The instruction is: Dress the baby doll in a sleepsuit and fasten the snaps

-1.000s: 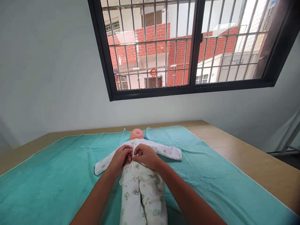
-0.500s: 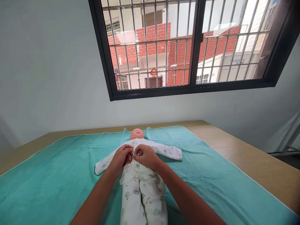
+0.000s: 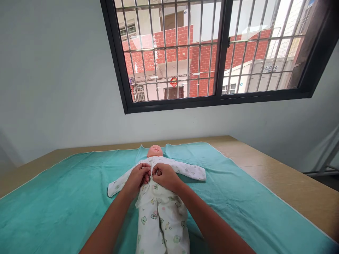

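A baby doll [image 3: 155, 151] lies on its back, its head toward the wall. It wears a white printed baby top [image 3: 189, 170] with long sleeves spread to both sides, and white printed pants [image 3: 162, 222] whose legs point toward me. Over the doll's chest, my left hand [image 3: 140, 176] pinches the front of the top near its middle line. My right hand [image 3: 164, 176] meets it from the other side, thumb and fingers closed on the same front edge. The fingertips nearly touch; any fastener between them is too small to make out.
Beneath the doll a turquoise cloth [image 3: 79, 190] covers much of a wooden table [image 3: 254, 165]. Behind it rises a pale wall [image 3: 66, 88] with a dark-framed, barred window [image 3: 169, 103]. A metal frame [image 3: 324, 165] stands at the far right.
Almost nothing differs. The right fingertips have shifted very slightly at the front of the top; the doll and both arms stay in place.
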Available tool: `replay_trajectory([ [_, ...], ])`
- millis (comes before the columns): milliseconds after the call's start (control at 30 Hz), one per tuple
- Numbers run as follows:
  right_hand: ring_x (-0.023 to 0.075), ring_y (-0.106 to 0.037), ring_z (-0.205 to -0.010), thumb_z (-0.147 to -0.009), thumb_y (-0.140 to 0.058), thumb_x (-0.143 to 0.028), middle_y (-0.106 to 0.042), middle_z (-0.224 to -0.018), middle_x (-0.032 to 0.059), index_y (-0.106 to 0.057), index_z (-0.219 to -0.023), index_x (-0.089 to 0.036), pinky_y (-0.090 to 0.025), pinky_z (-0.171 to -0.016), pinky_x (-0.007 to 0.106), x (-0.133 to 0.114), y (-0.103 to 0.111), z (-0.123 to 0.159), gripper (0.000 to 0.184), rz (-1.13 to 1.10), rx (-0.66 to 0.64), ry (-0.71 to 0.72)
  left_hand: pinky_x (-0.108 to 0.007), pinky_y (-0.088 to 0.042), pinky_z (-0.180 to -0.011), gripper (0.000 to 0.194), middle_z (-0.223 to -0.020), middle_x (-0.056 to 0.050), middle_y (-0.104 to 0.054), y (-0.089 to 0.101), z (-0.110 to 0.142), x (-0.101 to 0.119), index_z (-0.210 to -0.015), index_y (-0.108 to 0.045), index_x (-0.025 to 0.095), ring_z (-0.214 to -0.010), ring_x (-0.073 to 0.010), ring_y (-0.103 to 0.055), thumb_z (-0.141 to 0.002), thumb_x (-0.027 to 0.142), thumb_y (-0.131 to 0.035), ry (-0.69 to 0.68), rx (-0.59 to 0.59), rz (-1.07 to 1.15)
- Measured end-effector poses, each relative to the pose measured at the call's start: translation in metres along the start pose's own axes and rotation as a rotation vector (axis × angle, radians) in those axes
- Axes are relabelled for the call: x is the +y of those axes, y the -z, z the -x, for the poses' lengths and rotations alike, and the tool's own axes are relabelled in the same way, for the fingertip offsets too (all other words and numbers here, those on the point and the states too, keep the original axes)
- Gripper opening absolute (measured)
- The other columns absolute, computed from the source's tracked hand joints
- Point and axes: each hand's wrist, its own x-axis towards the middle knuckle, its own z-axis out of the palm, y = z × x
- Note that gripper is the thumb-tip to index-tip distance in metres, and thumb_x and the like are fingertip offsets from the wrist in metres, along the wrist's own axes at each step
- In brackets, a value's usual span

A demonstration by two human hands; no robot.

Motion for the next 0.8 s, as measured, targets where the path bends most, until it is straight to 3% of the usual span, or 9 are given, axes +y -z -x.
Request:
replay_trajectory([
  [800, 0.0102, -0.049, -0.061, -0.075, -0.052, -0.021, -0.057, -0.065, -0.0037, -0.059, -0.072, -0.019, -0.037, -0.058, 0.022, 0.0077, -0.0055, -0.0027, 0.007, -0.024, 0.029, -0.006, -0.017, -0.030, -0.039, 0.016, -0.060, 0.005, -0.056, -0.0012, 0.0017, 0.0013, -0.082, -0.055, 0.017, -0.041, -0.0042, -0.043, -0.069, 0.024, -0.061, -0.006, 0.016, 0.005],
])
